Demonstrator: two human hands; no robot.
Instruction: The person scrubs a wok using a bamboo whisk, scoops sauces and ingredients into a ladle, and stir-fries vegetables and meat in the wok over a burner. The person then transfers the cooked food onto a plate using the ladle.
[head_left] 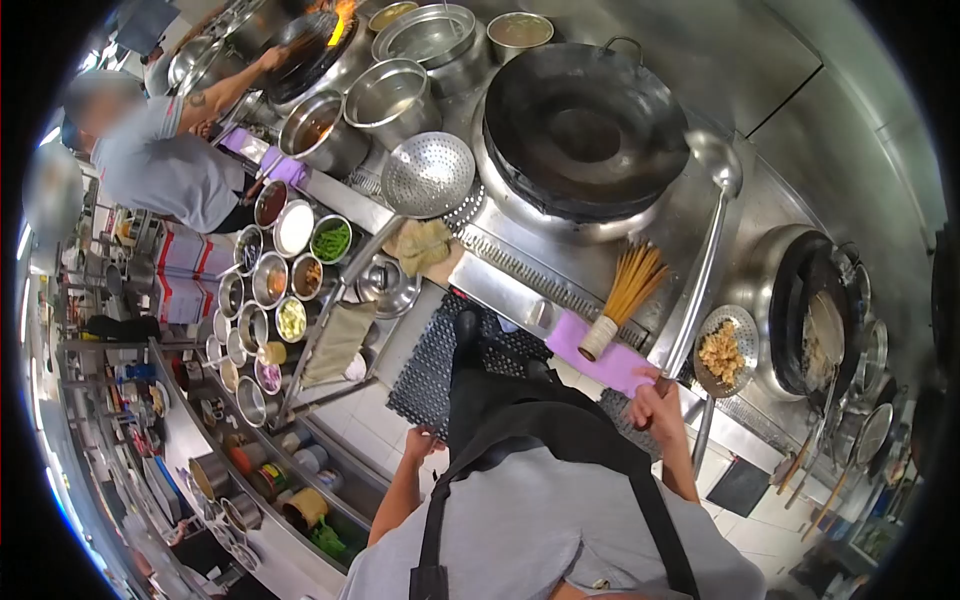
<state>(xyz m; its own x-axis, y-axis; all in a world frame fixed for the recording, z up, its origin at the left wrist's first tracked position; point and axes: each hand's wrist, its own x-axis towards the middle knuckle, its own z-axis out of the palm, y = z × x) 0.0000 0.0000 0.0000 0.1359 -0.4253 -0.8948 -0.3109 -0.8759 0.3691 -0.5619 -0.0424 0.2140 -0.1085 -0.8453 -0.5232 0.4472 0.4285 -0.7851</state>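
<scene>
Setting: kitchen with a steel cooking range (560, 270), tiled floor (350, 440) and black perforated mat (425, 375). Nearest the camera: the wearer's grey shirt and black apron (540, 420).

Left hand (425, 443): low at the wearer's side, fingers bent, beside the apron. Whether anything is in it: cannot tell.

Right hand (657, 408): at the range's front edge, fingers closed on the handle end of the long steel ladle (706, 225). The ladle slants away; its bowl lies just beside the rim of a large dark wok (585, 125).

Purple cloth (605, 362): on the range's front edge, reaching to the right hand. The bamboo brush (622, 302) lies with its bound end over the cloth, bristles pointing away.

Right of the ladle: a perforated skimmer (727, 350) bearing golden-brown pieces (721, 352); beyond it, a second wok (795, 320) with utensils inside.

Left side: beige cloths (423, 247) on the range edge; grouped metal containers (293, 228), some with chopped green and pale ingredients. A round strainer (428, 175) lies farther in, near metal pots (388, 95).

Far left: another person (165, 160) reaches toward a wok (305, 55) with orange flame (341, 22) at it.
</scene>
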